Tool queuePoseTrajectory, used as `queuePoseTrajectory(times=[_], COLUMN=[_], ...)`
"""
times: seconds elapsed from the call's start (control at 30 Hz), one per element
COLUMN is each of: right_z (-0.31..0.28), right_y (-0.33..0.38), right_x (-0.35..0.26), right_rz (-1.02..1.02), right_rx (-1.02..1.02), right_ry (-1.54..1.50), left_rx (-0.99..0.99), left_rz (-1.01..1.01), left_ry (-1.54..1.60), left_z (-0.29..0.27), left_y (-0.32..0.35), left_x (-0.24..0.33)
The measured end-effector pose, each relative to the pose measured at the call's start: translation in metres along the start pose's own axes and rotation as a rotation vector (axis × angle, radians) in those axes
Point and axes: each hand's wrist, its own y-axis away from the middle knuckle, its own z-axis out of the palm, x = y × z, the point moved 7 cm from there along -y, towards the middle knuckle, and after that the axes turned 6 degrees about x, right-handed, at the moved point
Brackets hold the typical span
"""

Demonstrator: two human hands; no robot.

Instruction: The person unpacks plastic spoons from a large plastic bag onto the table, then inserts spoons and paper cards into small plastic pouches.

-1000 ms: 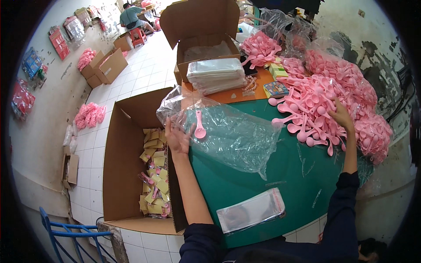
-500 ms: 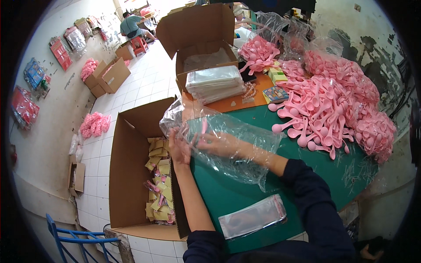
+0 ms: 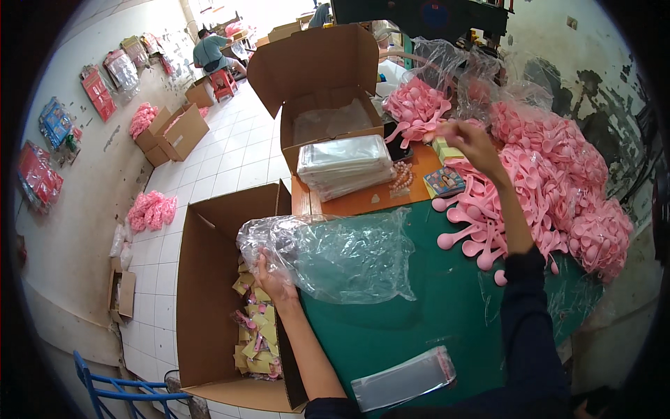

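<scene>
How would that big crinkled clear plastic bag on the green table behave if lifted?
The big crinkled clear plastic bag is probably floppy: it lies wrinkled and slumped where the left hand grips its edge. It likely weighs little, being thin and see-through, and may feel slippery, given its glossy sheen.

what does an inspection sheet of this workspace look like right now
surface: green table, orange board at its far end
job's things: clear bag crumpled on the table; pink spoons heaped on the right
clutter: sleeve stack, flat sleeve, small box
grips: left hand holds the bag's edge; right hand reaches into the spoons, grip unclear
cables: nothing seen
surroundings: open carton with yellow packs on tiled floor, blue chair, a seated person far off
</scene>
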Motion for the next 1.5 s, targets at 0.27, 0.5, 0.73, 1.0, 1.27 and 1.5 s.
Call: queuePoseTrajectory(times=[0.27,0.5,0.73,1.0,1.27,1.5], right_z=[0.001,-0.006,-0.041,-0.057,-0.055,-0.034], right_y=[-0.04,0.012,0.054,0.099,0.053,0.07], right_x=[0.201,0.234,0.192,0.18,0.164,0.181], right_rz=[0.388,0.396,0.261,0.181,0.493,0.291], right_rx=[-0.364,-0.283,-0.434,-0.515,-0.461,-0.238], right_ry=[0.901,0.858,1.03,0.962,0.947,1.061], left_rx=[-0.011,-0.039,-0.065,-0.085,-0.123,-0.08], left_rz=[-0.097,-0.145,-0.192,-0.232,-0.261,-0.232], left_ry=[-0.012,-0.026,-0.011,-0.015,-0.004,0.054], left_z=[0.002,0.004,0.005,0.027,0.02,0.016], left_y=[0.008,0.008,0.008,0.025,0.02,0.016], left_x=[0.001,0.0,-0.007,-0.005,-0.009,-0.006])
